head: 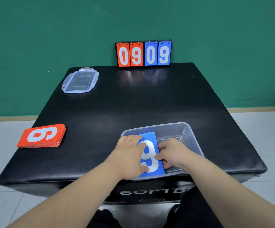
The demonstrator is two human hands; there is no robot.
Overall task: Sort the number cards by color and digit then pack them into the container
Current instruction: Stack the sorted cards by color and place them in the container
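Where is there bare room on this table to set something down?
The table is bare in the middle, between lid, scoreboard, red stack and container, and at the far right corner. Crowded: the near edge, where left hand and right hand grip blue cards inside the container.

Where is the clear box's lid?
In the head view, the clear lid lies flat near the far left corner of the table, left of the scoreboard and away from the container.

Single head-worn view, wide-angle, facing forward and down across black table [133, 104] from its near edge. Left hand [130, 150], right hand [174, 153], blue card stack [150, 160] closest to lens (low centre). Forearms enter from bottom corners. Green wall [51, 30] farthest, top of frame.
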